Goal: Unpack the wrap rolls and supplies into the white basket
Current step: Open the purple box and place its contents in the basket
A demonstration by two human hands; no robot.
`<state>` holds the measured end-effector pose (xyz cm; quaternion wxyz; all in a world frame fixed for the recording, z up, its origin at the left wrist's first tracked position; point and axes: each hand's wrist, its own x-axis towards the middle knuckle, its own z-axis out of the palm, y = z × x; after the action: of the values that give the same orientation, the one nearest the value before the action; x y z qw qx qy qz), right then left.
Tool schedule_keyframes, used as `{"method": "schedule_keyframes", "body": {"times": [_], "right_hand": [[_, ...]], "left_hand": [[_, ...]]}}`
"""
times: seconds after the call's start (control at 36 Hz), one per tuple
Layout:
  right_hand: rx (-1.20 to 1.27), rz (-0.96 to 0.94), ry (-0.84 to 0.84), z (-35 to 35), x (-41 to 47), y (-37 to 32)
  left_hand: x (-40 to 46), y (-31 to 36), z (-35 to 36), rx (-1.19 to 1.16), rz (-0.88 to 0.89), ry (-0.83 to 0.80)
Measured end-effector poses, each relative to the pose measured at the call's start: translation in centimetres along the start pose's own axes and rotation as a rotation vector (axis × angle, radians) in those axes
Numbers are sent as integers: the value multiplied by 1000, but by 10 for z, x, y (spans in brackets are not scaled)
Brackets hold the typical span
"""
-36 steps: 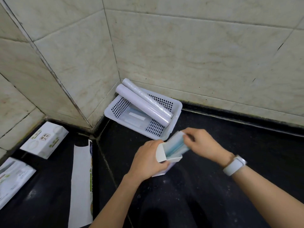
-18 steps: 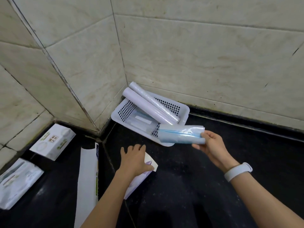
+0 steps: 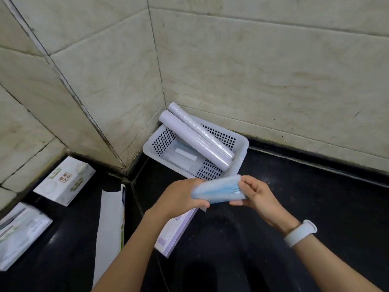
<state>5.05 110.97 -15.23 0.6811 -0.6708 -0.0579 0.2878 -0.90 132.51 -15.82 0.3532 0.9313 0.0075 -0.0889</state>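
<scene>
On the black surface (image 3: 315, 207) the white perforated basket (image 3: 242, 151) holds two white rolls (image 3: 195, 140), and just in front both hands, left (image 3: 179, 199) and right (image 3: 256, 192), grip a pale-blue film-wrapped pack (image 3: 219, 189), fingers curled round its ends.

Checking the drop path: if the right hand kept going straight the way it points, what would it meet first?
The right hand, gripping the blue pack, points left toward the left hand, holding the pack's other end. It likely meets that hand first.
</scene>
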Motion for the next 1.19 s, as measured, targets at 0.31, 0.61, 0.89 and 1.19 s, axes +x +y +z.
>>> {"method": "schedule_keyframes", "body": {"times": [0.31,0.61,0.89,1.19], "right_hand": [[89,28,-105,33,40,-15],[-730,-279,78,61,140,-44],[-1211,-145,-395,129,214,10],[-1194,66,-563,110,211,22]], "left_hand": [[11,-9,17,-495,-109,90],[39,-78,-18,3,-358,482],[58,-130,-15,31,-381,449],[58,-130,-2,8,-336,553]]}}
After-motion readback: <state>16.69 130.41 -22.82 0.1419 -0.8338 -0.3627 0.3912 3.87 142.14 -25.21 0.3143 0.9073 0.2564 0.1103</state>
